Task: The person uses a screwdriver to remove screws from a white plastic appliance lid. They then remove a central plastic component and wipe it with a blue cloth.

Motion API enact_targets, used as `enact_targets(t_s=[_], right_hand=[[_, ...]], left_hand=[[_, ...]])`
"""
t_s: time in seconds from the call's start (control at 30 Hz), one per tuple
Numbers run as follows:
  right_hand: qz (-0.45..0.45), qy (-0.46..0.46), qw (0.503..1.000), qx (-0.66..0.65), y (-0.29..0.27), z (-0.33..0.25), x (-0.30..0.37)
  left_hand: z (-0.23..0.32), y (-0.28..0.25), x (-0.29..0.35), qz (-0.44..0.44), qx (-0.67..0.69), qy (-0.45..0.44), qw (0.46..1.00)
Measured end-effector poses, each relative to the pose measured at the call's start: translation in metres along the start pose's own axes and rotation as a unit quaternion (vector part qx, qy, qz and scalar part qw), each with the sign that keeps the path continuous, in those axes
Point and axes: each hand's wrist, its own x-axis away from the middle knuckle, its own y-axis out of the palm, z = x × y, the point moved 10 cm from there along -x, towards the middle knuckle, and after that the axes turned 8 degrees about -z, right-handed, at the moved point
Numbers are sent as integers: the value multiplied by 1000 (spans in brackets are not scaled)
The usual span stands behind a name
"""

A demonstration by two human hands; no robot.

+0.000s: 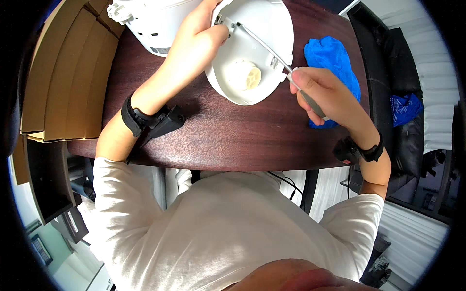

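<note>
My left hand (196,41) is closed on the left edge of a shallow white plastic cover (267,29), its thumb beside a small metal fitting (224,22). Wrapped in the fingers of my right hand (330,92) is the grey-green handle of a screwdriver (264,44). The shaft slants up and left across the inside of the cover, and its tip is at the metal fitting; whether it sits in a screw is too small to tell. A round cream-coloured plastic piece (252,77) stands in the cover's lower part.
A white appliance body (158,26) stands on the dark wooden table (228,138) at the back left. Tall brown cardboard (68,77) lines the left side. Bright blue cloth (330,53) lies behind my right hand. A black sofa (388,63) is beyond the table's right edge.
</note>
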Motion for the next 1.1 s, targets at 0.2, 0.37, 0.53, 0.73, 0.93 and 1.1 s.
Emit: enact_targets(t_s=[0.2, 0.37, 0.53, 0.73, 0.93, 1.1], right_hand=[[-9, 3, 1000, -1, 4, 5, -5], [-1, 10, 1000, -8, 6, 1, -4], [10, -4, 1000, -8, 7, 0, -3], [19, 27, 999, 22, 8, 0, -1], [24, 17, 1000, -1, 9, 1, -1], [20, 39, 999, 19, 10, 3, -1]], left_hand=[[0, 0, -1, -9, 7, 2, 1000], [-2, -1, -1, -7, 4, 0, 1000], [1, 1, -1, -8, -2, 13, 1000], [-1, 1, 1, -2, 10, -1, 1000], [0, 1, 2, -6, 7, -3, 1000], [2, 1, 2, -5, 2, 2, 1000]])
